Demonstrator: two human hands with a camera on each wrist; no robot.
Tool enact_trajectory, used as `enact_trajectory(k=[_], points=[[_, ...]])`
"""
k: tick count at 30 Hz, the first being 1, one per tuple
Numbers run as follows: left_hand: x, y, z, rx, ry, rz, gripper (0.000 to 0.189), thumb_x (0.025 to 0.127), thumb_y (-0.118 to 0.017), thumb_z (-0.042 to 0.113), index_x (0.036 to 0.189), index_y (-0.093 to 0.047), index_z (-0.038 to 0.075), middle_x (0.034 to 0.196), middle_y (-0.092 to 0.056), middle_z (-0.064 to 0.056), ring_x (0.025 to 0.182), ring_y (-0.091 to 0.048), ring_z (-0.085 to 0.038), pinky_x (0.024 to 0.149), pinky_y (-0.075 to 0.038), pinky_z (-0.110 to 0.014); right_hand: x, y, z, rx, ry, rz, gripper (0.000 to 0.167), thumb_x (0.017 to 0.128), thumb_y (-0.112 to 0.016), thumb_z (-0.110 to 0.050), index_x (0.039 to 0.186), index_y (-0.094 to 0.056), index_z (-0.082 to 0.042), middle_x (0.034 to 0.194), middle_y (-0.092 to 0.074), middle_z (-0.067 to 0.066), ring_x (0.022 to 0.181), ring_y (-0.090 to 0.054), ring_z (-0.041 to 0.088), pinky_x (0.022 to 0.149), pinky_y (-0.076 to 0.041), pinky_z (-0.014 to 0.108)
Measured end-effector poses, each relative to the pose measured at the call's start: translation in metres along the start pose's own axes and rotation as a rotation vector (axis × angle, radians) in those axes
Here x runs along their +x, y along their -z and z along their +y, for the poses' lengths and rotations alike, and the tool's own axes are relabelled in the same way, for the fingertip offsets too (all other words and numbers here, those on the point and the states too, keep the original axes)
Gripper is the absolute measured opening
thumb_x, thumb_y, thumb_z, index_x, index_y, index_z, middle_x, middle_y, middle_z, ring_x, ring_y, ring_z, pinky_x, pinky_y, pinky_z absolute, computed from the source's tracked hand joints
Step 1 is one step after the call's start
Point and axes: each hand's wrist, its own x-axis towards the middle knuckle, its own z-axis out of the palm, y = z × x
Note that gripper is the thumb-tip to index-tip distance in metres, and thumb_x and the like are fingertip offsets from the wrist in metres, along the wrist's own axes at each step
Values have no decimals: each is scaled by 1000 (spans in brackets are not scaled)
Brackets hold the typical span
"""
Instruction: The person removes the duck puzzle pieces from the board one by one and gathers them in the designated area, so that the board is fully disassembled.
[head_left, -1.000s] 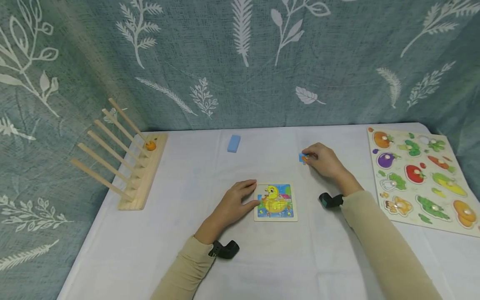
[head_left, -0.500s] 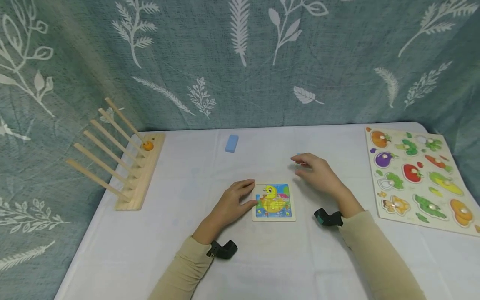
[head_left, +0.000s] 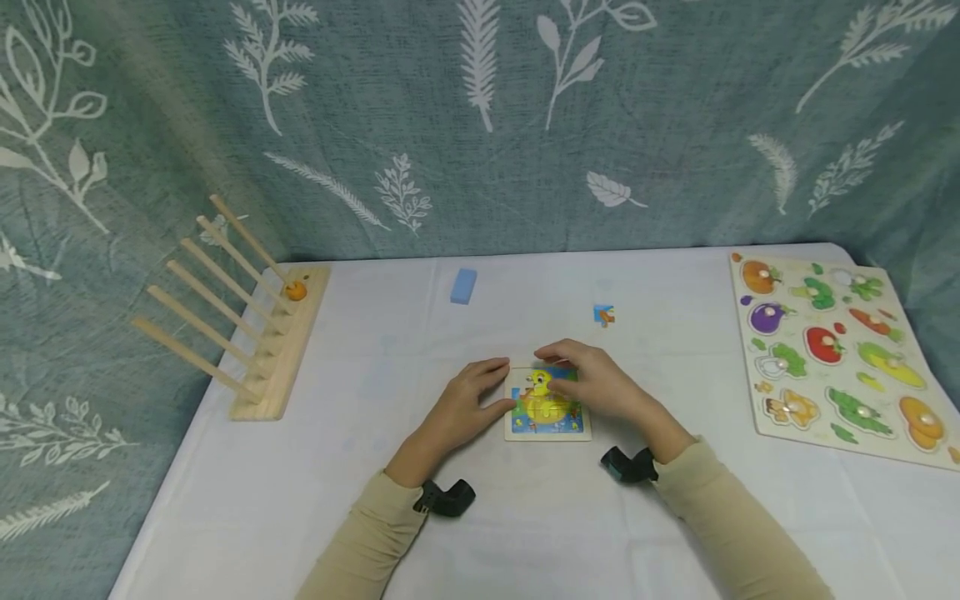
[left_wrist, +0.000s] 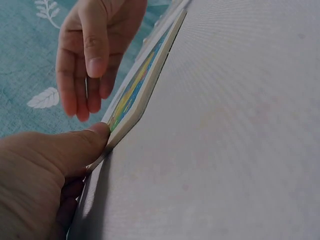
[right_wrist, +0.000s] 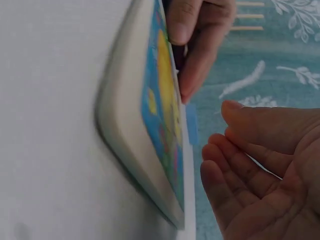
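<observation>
Duck puzzle point(head_left: 543, 410) steadied by the left hand point(head_left: 465, 407), I'd lower the right hand point(head_left: 597, 380) gently, both thumbs apart from their fingers.

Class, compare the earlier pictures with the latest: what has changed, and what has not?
The right hand has let go of the small blue-and-orange puzzle piece and moved left and towards the person, over the duck puzzle. The left hand stays at that puzzle's left edge; the blue block, peg stand and vegetable board stay put.
</observation>
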Motion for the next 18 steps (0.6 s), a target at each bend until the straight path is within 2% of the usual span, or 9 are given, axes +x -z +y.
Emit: enact_trajectory(k=[7, 18], points=[[0, 0, 1, -6, -4, 5, 56, 86, -70, 25, 132, -54, -3, 139, -51, -11, 130, -46, -27, 107, -42, -41, 2, -8, 2, -49, -13, -4, 42, 88, -67, -10, 128, -56, -5, 128, -59, 9, 118, -56, 25, 102, -46, 43], [0, 0, 1, 0, -5, 7, 56, 86, -70, 25, 132, -54, -2, 139, -51, -11, 130, -46, -27, 108, -41, -41, 4, -12, 12, -126, 70, -38, 38, 88, -67, -13, 124, -59, -5, 127, -55, 10, 123, -49, 28, 106, -40, 47]])
